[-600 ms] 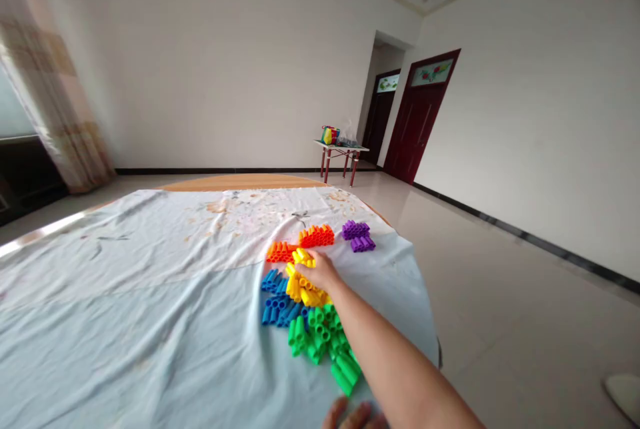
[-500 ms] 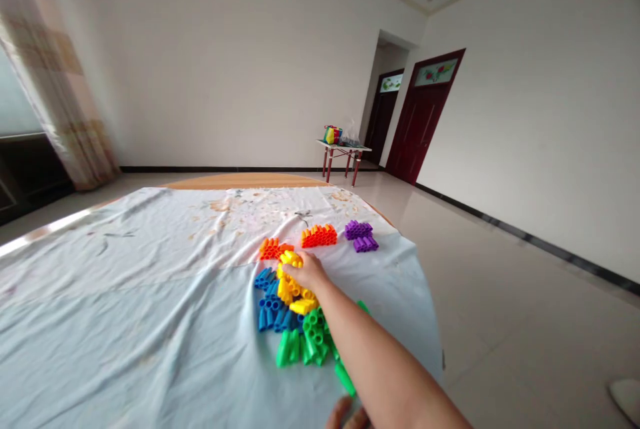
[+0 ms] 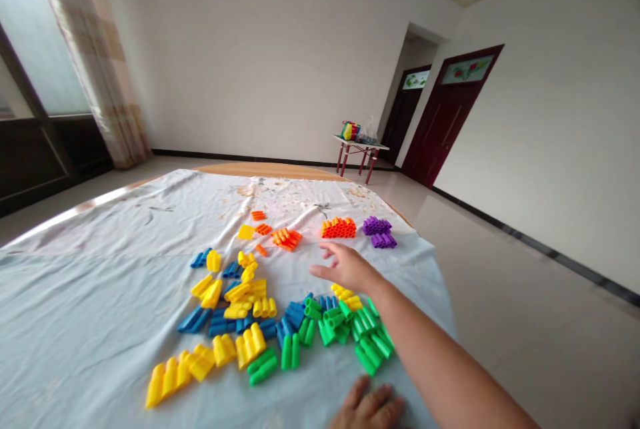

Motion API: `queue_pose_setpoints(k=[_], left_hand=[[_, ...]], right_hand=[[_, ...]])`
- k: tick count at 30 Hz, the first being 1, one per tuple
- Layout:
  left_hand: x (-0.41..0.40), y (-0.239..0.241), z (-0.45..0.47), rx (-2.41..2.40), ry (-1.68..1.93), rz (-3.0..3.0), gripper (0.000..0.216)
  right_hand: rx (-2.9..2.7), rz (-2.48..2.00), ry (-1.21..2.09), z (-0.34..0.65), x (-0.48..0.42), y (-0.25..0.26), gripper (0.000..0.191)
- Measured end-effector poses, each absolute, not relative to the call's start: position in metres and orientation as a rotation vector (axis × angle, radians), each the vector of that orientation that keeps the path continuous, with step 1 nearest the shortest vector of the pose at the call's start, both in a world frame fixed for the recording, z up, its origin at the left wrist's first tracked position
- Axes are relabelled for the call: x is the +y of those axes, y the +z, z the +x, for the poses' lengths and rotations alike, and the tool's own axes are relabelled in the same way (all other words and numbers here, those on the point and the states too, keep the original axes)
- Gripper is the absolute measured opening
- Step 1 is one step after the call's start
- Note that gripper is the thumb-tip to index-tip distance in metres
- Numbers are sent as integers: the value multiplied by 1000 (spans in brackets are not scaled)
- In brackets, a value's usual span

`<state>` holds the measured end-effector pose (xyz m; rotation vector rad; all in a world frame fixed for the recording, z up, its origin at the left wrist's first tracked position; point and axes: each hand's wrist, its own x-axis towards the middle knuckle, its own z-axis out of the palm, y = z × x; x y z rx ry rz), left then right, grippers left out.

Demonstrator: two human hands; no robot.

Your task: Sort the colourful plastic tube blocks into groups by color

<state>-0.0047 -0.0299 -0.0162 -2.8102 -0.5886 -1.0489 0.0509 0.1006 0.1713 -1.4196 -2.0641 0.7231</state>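
Half a second before, the coloured blocks were in one tight heap under my right hand; here I saw them scattered wide to the left over the cloth, and the hand had lifted off them.

Nearest to me, my left hand (image 3: pixel 367 408) lay flat on the white cloth (image 3: pixel 100 296) at the bottom edge, fingers spread, holding nothing. Just beyond it were the green blocks (image 3: pixel 367 342), close to my right forearm. To the left, a row of yellow blocks (image 3: pixel 200 362) lay well apart from both hands, with blue blocks (image 3: pixel 220 322) and more yellow ones behind them.

My right hand (image 3: pixel 345 268) hovered over the cloth with the fingers loosely open and pointing left, empty, touching no block as far as I could tell. A few yellow pieces lay just beside the wrist. Farther away were the orange blocks (image 3: pixel 339 228) and the purple blocks (image 3: pixel 379 231), both still in neat groups. A small table (image 3: pixel 361 146) stood by the far wall.
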Motion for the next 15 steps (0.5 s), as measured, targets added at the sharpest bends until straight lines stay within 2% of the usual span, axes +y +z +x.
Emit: queue_pose_setpoints(k=[5,8,11,15], left_hand=[[-34,3,-15,-545,-1214,-2498,29],[-34,26,-26,-453,-1047,-2581,25],[-34,28,-28,-413,-1020,-2590,26],[-31,4,-16,-528,-1239,-2588,27]], right_hand=[[-2128,-1915,756,172,46,136,105],[-2076,-1965,858,181,24,113,118],[-2074,-1881,841,153,27,104,120],[-2192,-1764,872,100,52,112,111]])
